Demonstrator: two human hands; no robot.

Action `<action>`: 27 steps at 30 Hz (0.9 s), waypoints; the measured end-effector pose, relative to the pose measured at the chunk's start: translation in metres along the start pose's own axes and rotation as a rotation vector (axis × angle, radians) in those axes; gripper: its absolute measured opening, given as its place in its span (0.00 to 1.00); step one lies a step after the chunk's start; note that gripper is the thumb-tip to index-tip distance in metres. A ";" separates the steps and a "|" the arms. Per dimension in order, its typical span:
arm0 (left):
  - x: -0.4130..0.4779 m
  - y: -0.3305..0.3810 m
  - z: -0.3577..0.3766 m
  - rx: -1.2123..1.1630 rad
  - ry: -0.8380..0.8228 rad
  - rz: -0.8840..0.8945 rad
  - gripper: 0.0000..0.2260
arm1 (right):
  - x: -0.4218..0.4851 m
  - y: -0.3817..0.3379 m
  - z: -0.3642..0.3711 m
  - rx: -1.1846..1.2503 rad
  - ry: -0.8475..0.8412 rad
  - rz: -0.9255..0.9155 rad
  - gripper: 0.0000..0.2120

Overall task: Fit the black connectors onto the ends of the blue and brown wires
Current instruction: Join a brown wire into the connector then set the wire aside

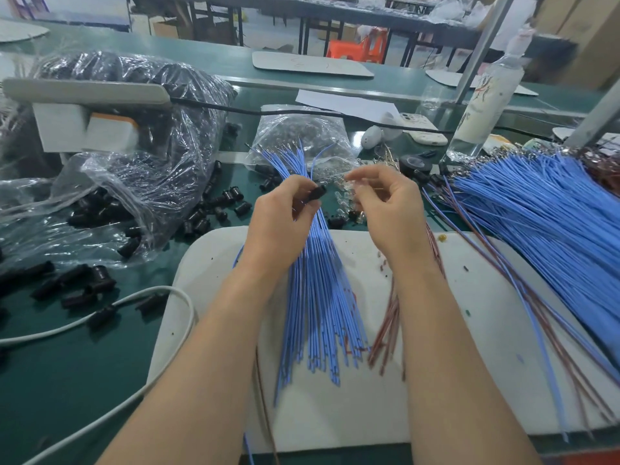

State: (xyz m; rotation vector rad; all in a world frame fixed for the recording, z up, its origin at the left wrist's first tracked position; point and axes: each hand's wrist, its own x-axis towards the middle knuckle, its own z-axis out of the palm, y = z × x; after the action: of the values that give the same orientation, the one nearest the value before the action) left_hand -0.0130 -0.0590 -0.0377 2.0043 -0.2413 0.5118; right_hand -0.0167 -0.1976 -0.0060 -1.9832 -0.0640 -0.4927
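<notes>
My left hand (285, 223) pinches a black connector (317, 193) between thumb and fingertips, above a bundle of blue wires (318, 297) that lies on the white board (469, 364). My right hand (385, 209) is closed with fingertips pinched together at the top; a thin blue wire (313, 162) curves up between the two hands, but whether the right hand grips it or something small and clear is not plain. Brown wires (389, 323) lie beside the right wrist.
Loose black connectors (214, 209) and more in clear plastic bags (134, 135) lie to the left. A large fan of blue and brown wires (550, 223) spreads at right. A bottle (483, 105), a phone (422, 129), a black tape roll (414, 162) and a white cable (134, 303) are nearby.
</notes>
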 end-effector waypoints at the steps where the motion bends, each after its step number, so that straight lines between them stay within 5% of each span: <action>1: 0.000 0.000 0.000 -0.025 0.009 -0.009 0.07 | 0.000 0.000 0.000 -0.010 0.006 0.000 0.10; 7: -0.002 0.002 0.000 -0.047 -0.020 0.016 0.09 | -0.006 -0.006 0.014 -0.106 -0.135 -0.027 0.07; 20: -0.001 -0.003 0.002 0.207 0.039 0.054 0.04 | -0.011 -0.012 0.013 -0.225 -0.147 -0.153 0.09; 27: 0.000 -0.004 0.001 0.122 0.088 0.020 0.02 | -0.005 -0.012 0.000 -0.196 -0.173 -0.109 0.09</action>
State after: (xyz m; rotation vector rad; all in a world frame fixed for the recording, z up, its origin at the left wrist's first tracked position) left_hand -0.0112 -0.0583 -0.0416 2.0933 -0.1800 0.6390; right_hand -0.0240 -0.1913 0.0024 -2.2202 -0.2412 -0.4088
